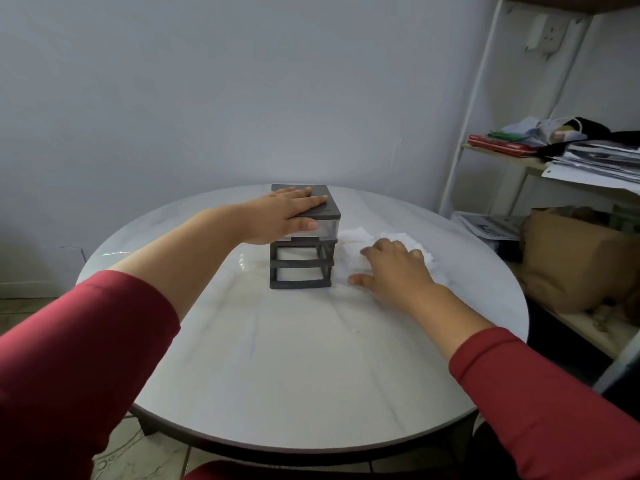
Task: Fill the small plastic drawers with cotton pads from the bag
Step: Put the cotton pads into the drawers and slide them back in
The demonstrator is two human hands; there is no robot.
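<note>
Nearest the viewer, two red sleeves: left sleeve point(86, 341), right sleeve point(536, 393).
- Round table point(294, 358), pale marble-pattern top, dark edge.
- Right hand point(394, 268): palm down on the table to the right of the drawer unit. Fingers are spread and lightly bent, lying on the cotton pads, and the thumb is out to the side on the tabletop.
- Cotton pads point(356, 235): white, loose heap on the tabletop just right of the unit, partly under the right hand.
- Clear plastic point(242, 263): faint glossy patch on the table just left of the unit; too indistinct to identify.
- Drawer unit point(299, 263): dark grey frame, three tiers, upright mid-table. Top drawer point(325, 230) is clear and pushed in. Contents of the lower two bays cannot be told.
- Left hand point(284, 213): flat on the unit's top with fingers straight and together, thumb against the top drawer's front.
- Wall point(242, 81): plain, pale.
- Far right, a shelf rack holding stacked papers point(595, 161); brown paper bag point(571, 258) below.
</note>
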